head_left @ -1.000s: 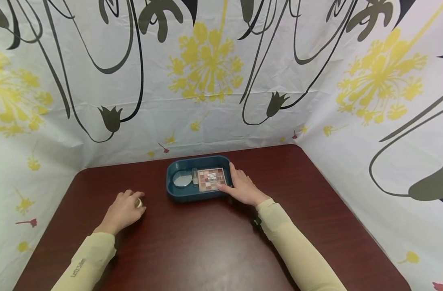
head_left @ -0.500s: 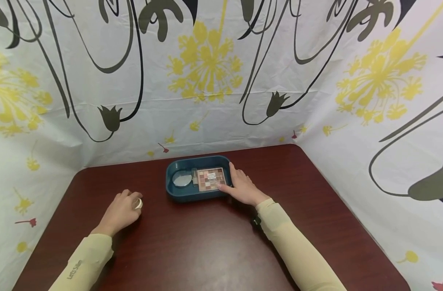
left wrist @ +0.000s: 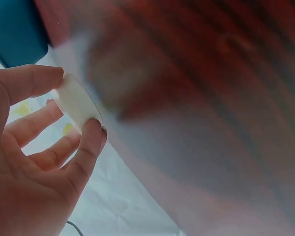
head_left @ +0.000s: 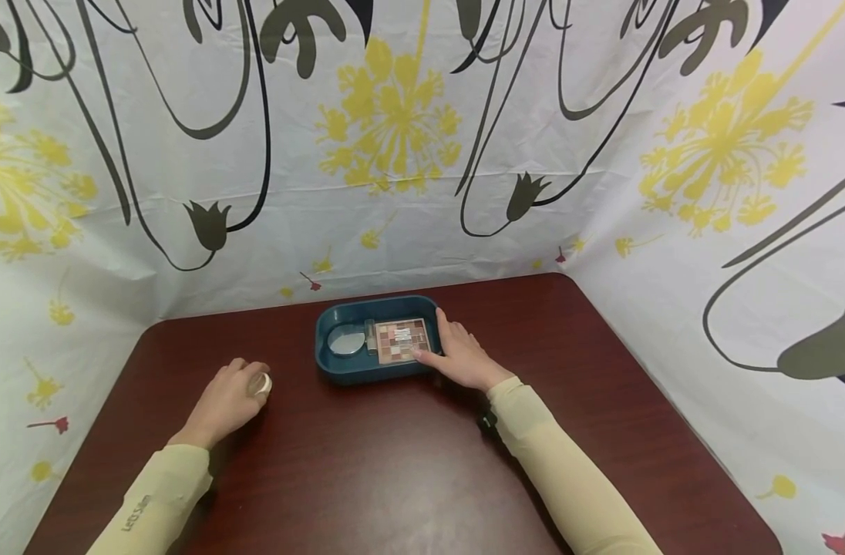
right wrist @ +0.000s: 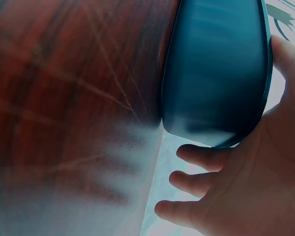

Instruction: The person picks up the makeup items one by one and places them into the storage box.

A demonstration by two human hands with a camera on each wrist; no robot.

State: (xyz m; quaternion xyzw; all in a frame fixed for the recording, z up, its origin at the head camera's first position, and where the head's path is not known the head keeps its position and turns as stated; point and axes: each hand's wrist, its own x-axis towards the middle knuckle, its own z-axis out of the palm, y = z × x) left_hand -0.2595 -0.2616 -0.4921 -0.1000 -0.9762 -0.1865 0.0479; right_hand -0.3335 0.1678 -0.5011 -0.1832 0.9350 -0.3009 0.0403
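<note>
My left hand (head_left: 221,402) pinches a small round cream-coloured disc (head_left: 260,384) between thumb and fingers, above the left part of the table. Its thick pale edge (left wrist: 77,102) shows in the left wrist view. My right hand (head_left: 466,359) holds the blue oblong tray (head_left: 353,378) at its right end, thumb over the near rim and other fingers along the outside. Inside the tray lie a round silvery-lidded case (head_left: 347,340), a small clear bottle (head_left: 371,337) and an eyeshadow palette (head_left: 400,341). The right wrist view shows the tray's underside (right wrist: 219,69).
A dark red-brown table (head_left: 367,470) with rounded far corners bears the tray near its back edge. White cloth (head_left: 395,231) printed with flowers hangs behind it and along both sides.
The left hand has drawn slightly left and turned, so more of the disc's face shows. The right hand and the tray have stayed in place.
</note>
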